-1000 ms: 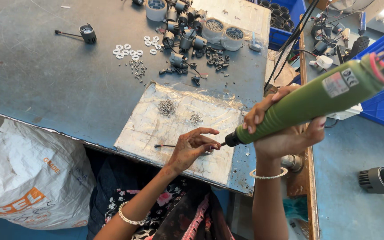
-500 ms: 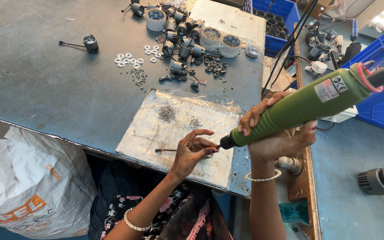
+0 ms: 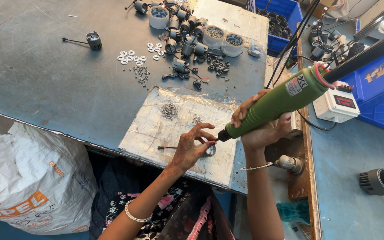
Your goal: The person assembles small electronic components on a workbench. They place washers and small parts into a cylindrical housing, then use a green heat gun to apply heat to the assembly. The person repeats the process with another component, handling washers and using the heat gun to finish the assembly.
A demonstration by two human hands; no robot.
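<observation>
— Near the front edge of the foil-covered mat [image 3: 156,129], my left hand [image 3: 191,149] pinches a small round metal part [image 3: 209,151], fingers curled tight around it; a thin black lead runs off to the left. How does it read to you?

— Small, rigid, light. I'd judge it slippery too, being bare metal, so the pinch at its rim is the right hold. What about the other side?

— My right hand [image 3: 258,126] is wrapped fully round the green electric screwdriver [image 3: 281,102], low on the barrel near the tip, with the bit meeting the part. I'd call the tool stiff and moderately heavy, with its ribbed black cable [image 3: 370,51] pulling up and away to the right, so a grip close to the nose steadies it best.

— Counts?

— One screwdriver, one part under the bit. Two little heaps of screws [image 3: 169,110] on the mat, too fine to count singly. On the grey table [image 3: 45,80], one lone black housing [image 3: 94,40] with a lead at far left, roughly a dozen white rings [image 3: 130,57], and a cluster of black housings I can't number. Two clear cups [image 3: 214,35] of hardware sit behind them, plus one roll of tape [image 3: 159,12].

— And off to the right?

— One white control box [image 3: 336,104], blue bins [image 3: 378,89], and one grey finned housing [image 3: 383,179] lying alone.
</observation>
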